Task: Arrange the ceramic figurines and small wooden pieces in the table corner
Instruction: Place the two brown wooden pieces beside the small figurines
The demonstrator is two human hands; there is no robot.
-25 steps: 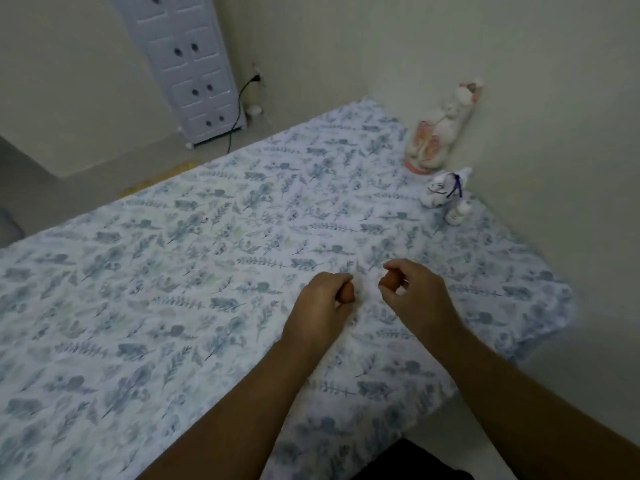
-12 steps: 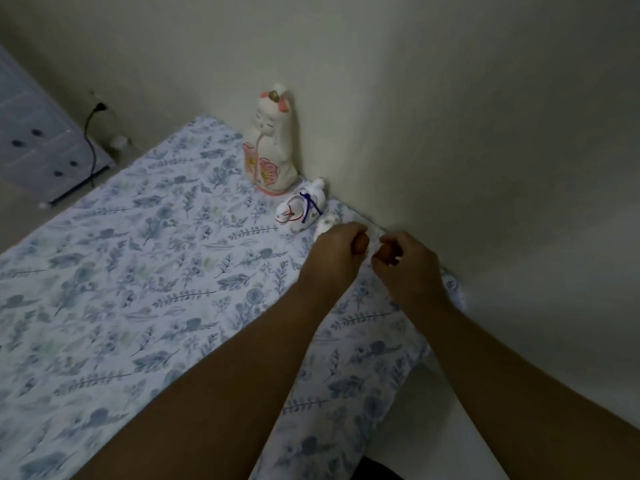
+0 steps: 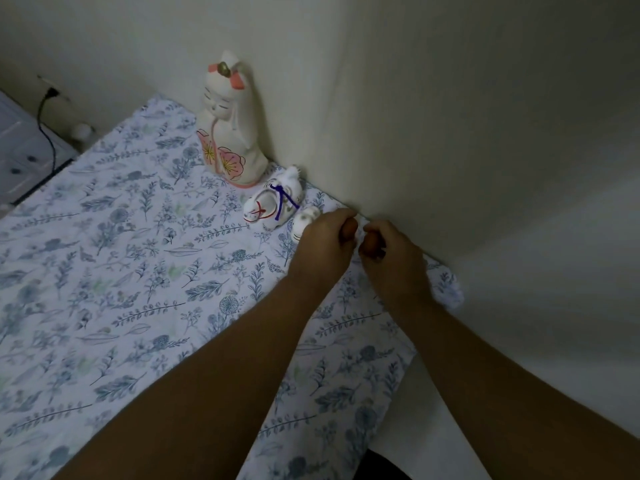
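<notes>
A tall white ceramic rabbit figurine [image 3: 231, 126] with pink flowers stands against the wall. In front of it lies a small white animal figurine [image 3: 273, 202] with a purple cord, and a tiny white figurine [image 3: 304, 220] sits beside it, partly behind my left hand. My left hand [image 3: 327, 240] is closed on a small brown wooden piece [image 3: 348, 230]. My right hand [image 3: 394, 254] is closed on another brown wooden piece [image 3: 370, 245]. Both hands hover close together near the wall, just right of the figurines.
The table [image 3: 138, 271] wears a white cloth with blue leaf print; its right edge drops off near the wall. A white drawer cabinet [image 3: 17, 150] and a black cable [image 3: 46, 126] are at the far left.
Both hands carried the wooden pieces from the middle of the table toward the wall corner beside the figurines. The view turned right and closer to the figurines.
</notes>
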